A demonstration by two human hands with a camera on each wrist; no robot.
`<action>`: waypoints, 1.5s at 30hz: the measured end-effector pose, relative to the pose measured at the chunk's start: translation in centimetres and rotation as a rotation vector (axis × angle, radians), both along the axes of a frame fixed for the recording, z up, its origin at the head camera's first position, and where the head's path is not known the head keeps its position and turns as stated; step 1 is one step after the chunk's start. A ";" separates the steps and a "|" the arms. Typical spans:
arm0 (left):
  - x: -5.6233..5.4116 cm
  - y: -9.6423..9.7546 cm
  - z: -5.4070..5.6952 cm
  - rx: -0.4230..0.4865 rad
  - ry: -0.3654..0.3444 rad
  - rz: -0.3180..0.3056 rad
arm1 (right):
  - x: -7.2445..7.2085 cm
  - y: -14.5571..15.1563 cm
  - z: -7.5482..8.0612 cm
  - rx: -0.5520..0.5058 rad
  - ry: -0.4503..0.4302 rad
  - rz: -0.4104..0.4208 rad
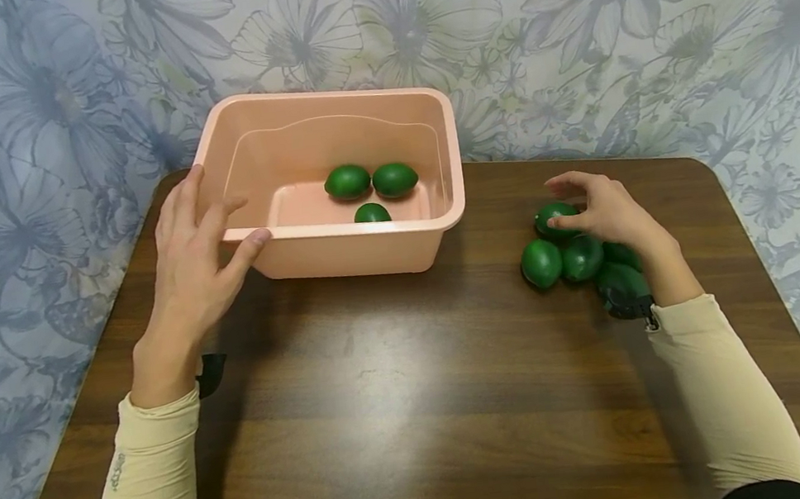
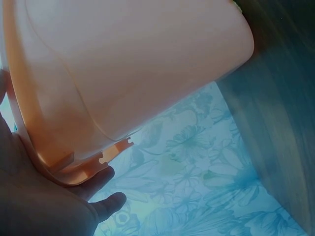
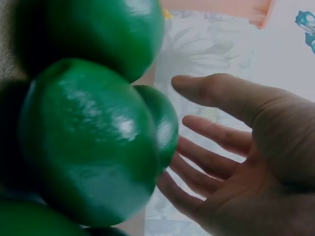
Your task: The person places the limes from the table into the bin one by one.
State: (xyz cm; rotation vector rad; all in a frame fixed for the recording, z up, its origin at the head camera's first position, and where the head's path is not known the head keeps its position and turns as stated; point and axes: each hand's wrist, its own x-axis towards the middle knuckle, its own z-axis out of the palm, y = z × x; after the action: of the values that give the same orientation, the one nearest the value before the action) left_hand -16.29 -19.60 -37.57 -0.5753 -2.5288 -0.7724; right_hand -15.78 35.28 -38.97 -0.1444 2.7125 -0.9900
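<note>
My left hand holds the near left corner of a peach plastic bin, thumb on the front rim and fingers at the left side. In the left wrist view, fingertips show below the rim. Three glossy dark green limes lie in the bin. At the right, my right hand reaches over a cluster of several more. Its thumb and fingers are spread around the rearmost lime. In the right wrist view the hand stands spread beside that lime, with two larger-looking limes nearer the camera.
The bin stands near the back edge of a brown wooden table. Directly behind rises a floral-patterned backdrop. Close by the right wrist lies another green lime, partly overlapped by a dark wrist strap.
</note>
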 end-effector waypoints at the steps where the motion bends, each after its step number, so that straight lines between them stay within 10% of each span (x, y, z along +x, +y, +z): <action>1: 0.0 0.0 0.0 0.000 -0.002 -0.001 | 0.0 0.0 -0.1 0.006 -0.005 -0.001; 21: 0.0 -0.2 0.0 0.005 -0.007 -0.005 | -0.2 0.8 -1.7 0.097 -0.022 -0.044; 45: -0.1 -0.1 0.1 -0.002 -0.004 -0.009 | -0.4 -2.5 1.7 -0.009 0.313 -0.172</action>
State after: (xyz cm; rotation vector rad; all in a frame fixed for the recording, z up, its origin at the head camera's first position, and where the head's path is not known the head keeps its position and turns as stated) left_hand -16.35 -19.73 -37.43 -0.5864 -2.5332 -0.7748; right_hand -16.18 32.78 -37.27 -0.0732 3.0481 -1.1088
